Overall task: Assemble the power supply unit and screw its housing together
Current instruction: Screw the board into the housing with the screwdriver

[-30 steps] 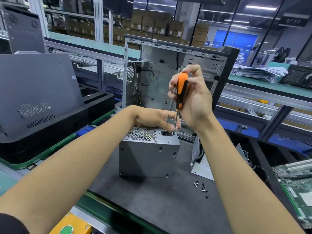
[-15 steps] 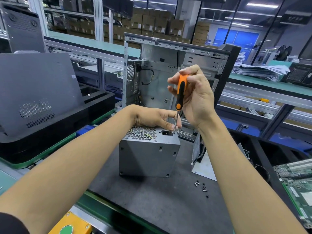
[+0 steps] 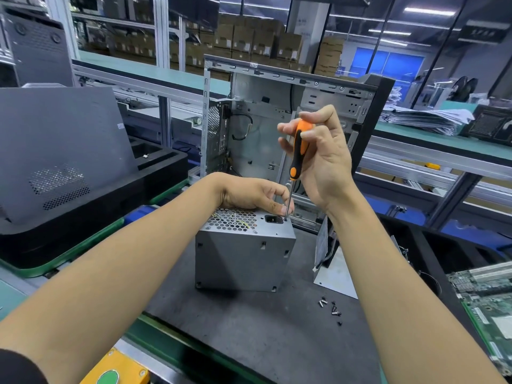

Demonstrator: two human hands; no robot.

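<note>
A grey metal power supply box (image 3: 243, 259) stands on the dark mat (image 3: 249, 328) in the middle of the bench, its perforated face and black socket turned up. The right hand (image 3: 322, 159) grips an orange and black screwdriver (image 3: 297, 151) with fingers and thumb curled round the handle, the thin shaft pointing almost straight down to the far right corner of the box's top, just right of the socket. The left hand (image 3: 252, 194) rests on the far edge of that top face, its fingers curled and the fingertips beside the screwdriver's shaft near the tip; whether they pinch a screw I cannot tell. A few small loose screws (image 3: 331, 309) lie on the mat to the near right of the box. A flat metal plate (image 3: 332, 273) lies just right of the box. Behind the box stands an open computer case (image 3: 277, 115). A green circuit board (image 3: 487, 309) lies at the right edge, and a dark grey panel (image 3: 61, 145) leans at the left.
</note>
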